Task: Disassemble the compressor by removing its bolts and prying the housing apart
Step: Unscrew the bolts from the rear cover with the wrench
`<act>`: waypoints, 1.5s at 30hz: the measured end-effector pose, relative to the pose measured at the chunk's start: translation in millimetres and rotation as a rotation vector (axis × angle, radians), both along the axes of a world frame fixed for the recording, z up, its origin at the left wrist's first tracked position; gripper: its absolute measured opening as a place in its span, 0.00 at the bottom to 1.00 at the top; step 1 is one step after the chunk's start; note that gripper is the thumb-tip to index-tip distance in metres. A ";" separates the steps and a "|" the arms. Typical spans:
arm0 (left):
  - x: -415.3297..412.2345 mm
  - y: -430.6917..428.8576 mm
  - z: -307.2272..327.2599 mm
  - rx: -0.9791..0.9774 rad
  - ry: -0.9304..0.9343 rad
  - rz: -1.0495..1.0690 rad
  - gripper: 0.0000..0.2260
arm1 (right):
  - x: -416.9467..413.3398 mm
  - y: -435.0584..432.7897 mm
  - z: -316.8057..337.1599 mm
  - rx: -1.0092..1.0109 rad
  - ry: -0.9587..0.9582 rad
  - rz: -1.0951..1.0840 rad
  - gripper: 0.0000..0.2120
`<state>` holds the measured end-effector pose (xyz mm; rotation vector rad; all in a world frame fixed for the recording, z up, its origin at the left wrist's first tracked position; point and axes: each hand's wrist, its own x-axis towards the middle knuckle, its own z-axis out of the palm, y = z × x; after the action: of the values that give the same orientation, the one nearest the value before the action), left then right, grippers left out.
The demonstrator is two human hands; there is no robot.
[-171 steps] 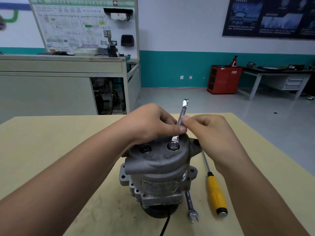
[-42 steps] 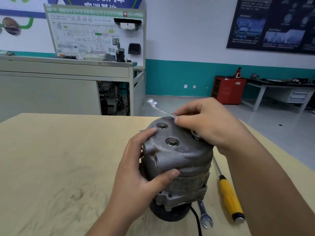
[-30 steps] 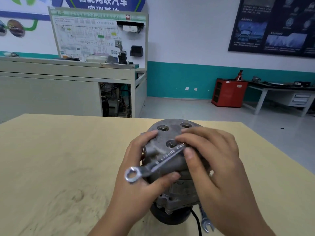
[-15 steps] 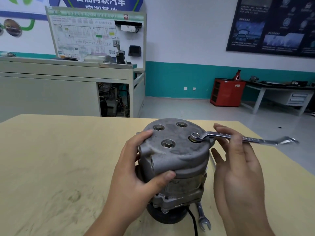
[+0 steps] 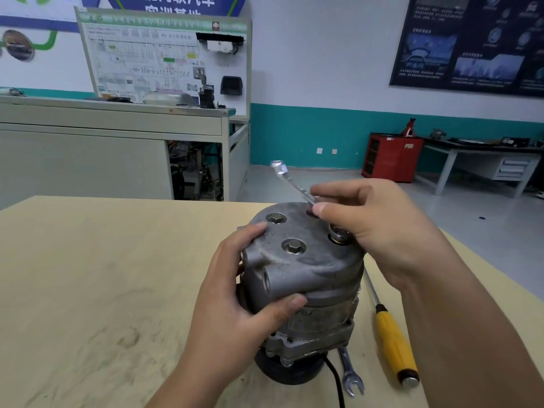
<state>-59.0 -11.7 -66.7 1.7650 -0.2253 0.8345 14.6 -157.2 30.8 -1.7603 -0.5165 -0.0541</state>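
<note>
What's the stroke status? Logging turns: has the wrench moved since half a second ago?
Yes. Pivoting on the right bolt of the compressor, the wrench swung counterclockwise, from rightward to far-left.

Right hand (image 5: 382, 228) swung the wrench (image 5: 295, 184) leftward — roughly (tip blurred).

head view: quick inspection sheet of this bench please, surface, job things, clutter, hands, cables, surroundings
surface: wooden table, scuffed and smudged
job's things: compressor standing on end; two hex bolts seated in its top; combination wrench ring end on another bolt
clutter: yellow-handled screwdriver and spare wrench lying right of the compressor
grips: left hand grips the compressor's side; right hand pinches the combination wrench
cables: black cable runs from under the compressor toward the near edge
surroundings: training board, red cabinet
</note>
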 end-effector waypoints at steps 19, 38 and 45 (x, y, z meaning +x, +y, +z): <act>1.4 0.7 -1.7 0.002 0.006 0.001 0.30 | -37.3 -16.6 -71.5 0.451 -0.474 -0.121 0.16; -0.5 -1.3 -0.4 -0.024 -0.007 -0.031 0.30 | -3.9 1.7 -9.8 -0.093 -0.086 -0.067 0.06; 0.6 1.9 -2.0 -0.039 -0.017 -0.006 0.30 | -31.6 -2.7 -22.8 -0.347 -0.565 -0.045 0.06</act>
<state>-58.4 -9.8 -68.7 1.7202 -0.2242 0.8444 -17.1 -159.9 8.1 -2.0970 -0.9365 -0.5320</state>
